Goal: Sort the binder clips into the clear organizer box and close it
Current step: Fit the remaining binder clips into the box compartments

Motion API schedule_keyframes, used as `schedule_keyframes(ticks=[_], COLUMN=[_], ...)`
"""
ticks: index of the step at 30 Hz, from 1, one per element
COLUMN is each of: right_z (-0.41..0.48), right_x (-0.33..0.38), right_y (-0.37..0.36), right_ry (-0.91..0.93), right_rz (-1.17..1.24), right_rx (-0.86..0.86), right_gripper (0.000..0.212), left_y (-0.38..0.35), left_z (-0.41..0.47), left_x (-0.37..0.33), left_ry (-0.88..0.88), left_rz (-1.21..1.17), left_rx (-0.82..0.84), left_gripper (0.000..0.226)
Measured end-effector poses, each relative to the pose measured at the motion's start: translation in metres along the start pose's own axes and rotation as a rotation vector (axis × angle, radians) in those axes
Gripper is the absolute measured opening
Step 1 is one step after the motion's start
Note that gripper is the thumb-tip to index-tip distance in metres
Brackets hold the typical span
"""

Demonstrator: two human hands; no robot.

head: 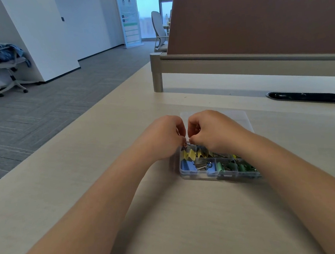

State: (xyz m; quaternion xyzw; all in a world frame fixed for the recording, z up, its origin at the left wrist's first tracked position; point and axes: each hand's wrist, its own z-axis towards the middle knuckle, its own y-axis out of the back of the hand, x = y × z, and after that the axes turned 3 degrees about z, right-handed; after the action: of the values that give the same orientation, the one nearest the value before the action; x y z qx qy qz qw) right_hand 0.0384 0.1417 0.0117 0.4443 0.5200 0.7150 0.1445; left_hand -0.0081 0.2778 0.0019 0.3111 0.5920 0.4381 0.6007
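- Over the 10 o'clock corner of the organizer box (pixel 200 176), in the head view, the left grip (pixel 163 136) and the right grip (pixel 212 130) meet knuckle to knuckle. Both have their fingers curled in tight, and both pinch one small binder clip (pixel 187 142).
- That clip sits right at the fingertips, at 6 o'clock of the knuckles, with its silver wire handles showing between the two pinches. It hangs just above the box; its body looks reddish, but it is too small to be sure.
- The box lies on the tabletop (pixel 171 218), partly under the right wrist. It holds yellow clips (pixel 191 154) at 10 o'clock, blue clips (pixel 187 167) at 8 and green clips (pixel 231 166) toward 4. Its lid (pixel 241 117) lies open at 12 o'clock.
- Likely trouble: the sprung clip could snap out of so fine a pinch and drop among the yellows, a wrong compartment.
- The right wrist, so near the rim, might nudge the light box sideways.
- Handles standing up from the piles could stop the lid from closing flat.
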Motion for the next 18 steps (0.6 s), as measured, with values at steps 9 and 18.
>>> schedule_keyframes(ticks=[9,18], right_z=[0.0034,0.0051], right_x=[-0.0009,-0.0063], right_y=[-0.0014,0.0001], right_ry=[-0.019,0.018], right_rz=[-0.028,-0.016], right_rx=[-0.006,-0.026], right_gripper=[0.016,0.013], left_y=[0.0013,-0.0037], left_z=[-0.0022,-0.0025], left_x=[-0.0045,-0.0068], left_ry=[0.009,0.036], left_rz=[0.025,0.071], left_rx=[0.019,-0.03], left_gripper=[0.018,0.011])
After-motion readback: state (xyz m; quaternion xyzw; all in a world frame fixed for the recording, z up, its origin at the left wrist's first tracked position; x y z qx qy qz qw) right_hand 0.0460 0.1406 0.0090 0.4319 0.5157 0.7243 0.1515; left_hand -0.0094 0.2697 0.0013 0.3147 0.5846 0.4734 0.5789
